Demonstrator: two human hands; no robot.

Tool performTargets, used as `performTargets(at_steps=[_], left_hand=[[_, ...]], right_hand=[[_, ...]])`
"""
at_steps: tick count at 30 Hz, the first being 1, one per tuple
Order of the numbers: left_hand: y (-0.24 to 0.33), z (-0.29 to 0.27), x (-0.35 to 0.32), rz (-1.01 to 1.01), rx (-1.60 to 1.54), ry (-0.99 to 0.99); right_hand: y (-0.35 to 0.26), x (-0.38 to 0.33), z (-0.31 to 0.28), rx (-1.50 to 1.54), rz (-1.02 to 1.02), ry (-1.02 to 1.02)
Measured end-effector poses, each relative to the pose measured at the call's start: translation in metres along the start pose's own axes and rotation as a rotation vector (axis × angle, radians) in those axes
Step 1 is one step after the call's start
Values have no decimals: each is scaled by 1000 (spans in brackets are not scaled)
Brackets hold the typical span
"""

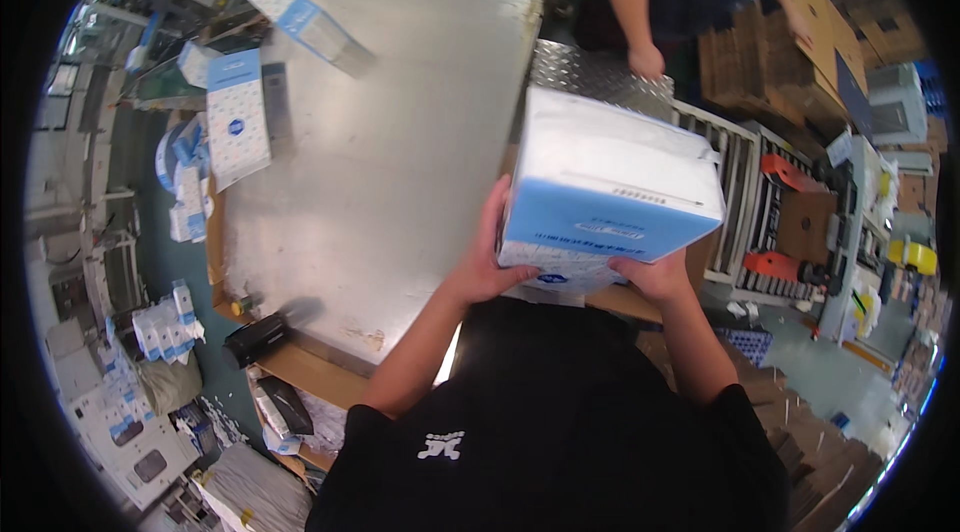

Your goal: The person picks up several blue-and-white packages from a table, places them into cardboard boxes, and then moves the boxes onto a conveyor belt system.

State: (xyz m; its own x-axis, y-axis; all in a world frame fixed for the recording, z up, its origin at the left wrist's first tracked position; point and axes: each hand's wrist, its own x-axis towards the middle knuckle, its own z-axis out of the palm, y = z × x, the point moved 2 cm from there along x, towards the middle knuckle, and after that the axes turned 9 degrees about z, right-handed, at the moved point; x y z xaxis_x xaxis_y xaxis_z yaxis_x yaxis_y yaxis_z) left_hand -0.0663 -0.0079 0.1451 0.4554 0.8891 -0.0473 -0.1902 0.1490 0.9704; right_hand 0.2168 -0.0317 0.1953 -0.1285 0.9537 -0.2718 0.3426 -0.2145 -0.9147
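We've got our left hand (487, 262) and right hand (655, 277) clamped on a blue-white box (610, 187); steel surface (400, 132) just left, roller conveyor (745, 182) right.

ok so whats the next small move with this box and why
Probably lower the white and blue box onto the steel table. Left hand and right hand both hold it by its near edge, raised above the table edge, with bare surface just to the left.
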Motion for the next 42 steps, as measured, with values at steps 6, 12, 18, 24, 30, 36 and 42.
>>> performTargets(at_steps=[6, 12, 18, 24, 30, 36, 42], left_hand=[[-18, 46, 20, -157, 352, -128], [-34, 61, 7, -385, 449, -339], [-58, 68, 15, -177, 508, -521], [-110, 76, 43, 22, 690, -536], [-134, 94, 50, 115, 1093, -1053], [-160, 95, 52, 245, 1300, -877], [-106, 52, 51, 118, 1667, -1199]], right_hand=[[27, -39, -21, 369, -44, 387], [66, -75, -40, -165, -42, 271], [75, -96, -93, -580, 128, 282], [24, -77, -116, 731, 222, 432], [210, 15, -100, -922, -244, 465], [238, 69, -110, -801, -176, 408], [164, 45, -84, -868, -153, 400]])
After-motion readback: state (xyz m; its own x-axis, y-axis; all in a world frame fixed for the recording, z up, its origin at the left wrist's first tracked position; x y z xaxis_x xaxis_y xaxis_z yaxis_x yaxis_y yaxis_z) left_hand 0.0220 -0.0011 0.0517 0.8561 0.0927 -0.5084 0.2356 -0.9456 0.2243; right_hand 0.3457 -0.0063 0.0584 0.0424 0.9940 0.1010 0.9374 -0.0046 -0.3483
